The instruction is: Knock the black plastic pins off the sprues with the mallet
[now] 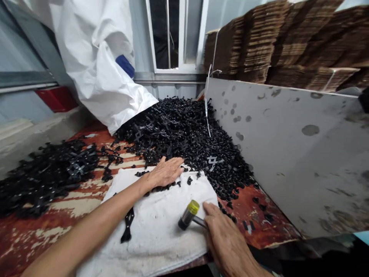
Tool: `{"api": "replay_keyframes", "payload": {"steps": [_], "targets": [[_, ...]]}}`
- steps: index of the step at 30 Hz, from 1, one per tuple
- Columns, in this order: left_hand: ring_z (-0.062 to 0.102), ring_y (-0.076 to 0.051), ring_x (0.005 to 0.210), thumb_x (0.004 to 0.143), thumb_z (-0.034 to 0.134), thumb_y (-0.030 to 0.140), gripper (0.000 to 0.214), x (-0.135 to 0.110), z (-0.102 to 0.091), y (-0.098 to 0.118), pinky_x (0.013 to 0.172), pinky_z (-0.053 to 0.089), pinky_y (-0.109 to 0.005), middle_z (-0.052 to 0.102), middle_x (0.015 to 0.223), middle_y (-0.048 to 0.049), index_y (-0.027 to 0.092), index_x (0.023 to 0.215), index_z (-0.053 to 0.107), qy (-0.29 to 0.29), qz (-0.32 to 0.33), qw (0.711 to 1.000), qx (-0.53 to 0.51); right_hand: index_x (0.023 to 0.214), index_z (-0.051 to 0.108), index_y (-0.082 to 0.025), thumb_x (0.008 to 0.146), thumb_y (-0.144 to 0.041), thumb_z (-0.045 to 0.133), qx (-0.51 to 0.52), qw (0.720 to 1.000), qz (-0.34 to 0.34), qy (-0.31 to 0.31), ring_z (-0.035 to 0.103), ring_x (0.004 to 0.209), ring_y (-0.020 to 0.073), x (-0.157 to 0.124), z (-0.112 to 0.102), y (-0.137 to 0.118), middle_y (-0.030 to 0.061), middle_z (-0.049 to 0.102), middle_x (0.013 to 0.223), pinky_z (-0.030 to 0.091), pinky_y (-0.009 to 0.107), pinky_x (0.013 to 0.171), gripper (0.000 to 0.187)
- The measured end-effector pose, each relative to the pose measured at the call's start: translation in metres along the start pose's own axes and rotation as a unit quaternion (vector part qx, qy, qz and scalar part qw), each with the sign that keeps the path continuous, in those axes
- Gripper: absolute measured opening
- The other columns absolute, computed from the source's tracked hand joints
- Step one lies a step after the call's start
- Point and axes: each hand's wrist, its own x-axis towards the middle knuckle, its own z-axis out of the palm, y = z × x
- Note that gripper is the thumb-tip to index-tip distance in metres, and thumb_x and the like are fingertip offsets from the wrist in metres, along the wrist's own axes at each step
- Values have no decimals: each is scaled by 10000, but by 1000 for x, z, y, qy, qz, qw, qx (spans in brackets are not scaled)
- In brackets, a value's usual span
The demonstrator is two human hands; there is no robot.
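Observation:
My right hand (223,232) grips the handle of a small mallet (188,215) with a yellow face on one end and a black one on the other. The mallet's head is over a white cloth (170,246). My left hand (165,171) lies palm down at the cloth's far edge, its fingers stretched out. It is among small black plastic parts at the front of a large heap (178,130); what is under the palm is hidden. One jointed black piece (127,227) lies on the cloth beside my left forearm.
A second pile of black linked pieces (66,169) spreads at the left on the worn red tabletop (72,202). A white sack (98,65) leans over the heap. A grey board (276,134) walls the right side, with cardboard stacks (256,42) behind it.

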Motion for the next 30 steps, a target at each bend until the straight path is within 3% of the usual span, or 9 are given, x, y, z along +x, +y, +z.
{"api": "replay_keyframes", "payload": {"steps": [5,8,13,16,19,21,23,28,30], "targets": [[379,-283,1387,993,179,392,535,8,-9,1,1067,275,-634,407,1515,-178,153,1418,401,-6,5,999,38,988,533,-181,772,9,390,-33,999,23,8,642,1153,315,1,8,-13,213,664,1257,551,424,851,321],[506,-288,1256,996,182,374,484,15,-13,3,955,407,-563,546,1367,-189,137,1276,499,13,34,998,60,956,548,-196,836,-24,407,-40,997,63,22,646,1152,302,-2,7,-22,153,688,1245,551,391,864,253],[601,-251,1012,968,304,306,309,29,-14,26,867,466,-425,653,1026,-113,183,1001,585,130,-35,986,93,874,553,-205,947,-78,375,-42,994,86,54,667,1126,266,-3,5,-25,111,725,1190,536,355,900,231],[572,-241,1037,928,414,310,232,44,-10,52,879,484,-391,609,1104,-105,195,1069,559,187,8,979,75,825,543,-210,961,-89,351,-48,989,105,90,693,1078,259,1,14,-26,98,746,1145,535,345,881,265],[540,-243,1076,899,479,301,310,66,-8,76,889,500,-400,553,1221,-96,214,1196,499,137,93,984,72,745,514,-216,968,-78,302,-57,966,155,200,737,967,239,7,37,-31,67,783,1032,517,339,864,338],[532,-264,1075,890,477,266,318,84,-10,87,871,508,-431,542,1205,-108,209,1202,495,101,99,985,96,677,480,-214,960,-66,298,-68,927,199,310,761,859,229,12,55,-36,62,800,889,495,350,885,367],[546,-283,1038,878,457,222,279,100,-12,92,826,518,-451,542,1156,-125,192,1146,529,90,84,987,107,639,457,-218,936,-61,329,-75,908,205,358,764,812,219,17,72,-40,63,799,825,479,353,921,359],[596,-215,837,791,447,90,287,126,-14,86,766,520,-375,588,974,-79,190,1018,590,107,103,988,41,604,452,-241,850,-9,352,-84,883,228,402,764,740,204,20,91,-41,44,794,763,502,360,921,353],[596,-179,815,773,438,51,288,131,-16,79,775,512,-318,604,883,-40,203,959,596,118,111,987,23,633,527,-242,844,-21,373,-88,897,212,378,765,726,197,14,91,-38,30,796,771,525,335,889,342]]}}
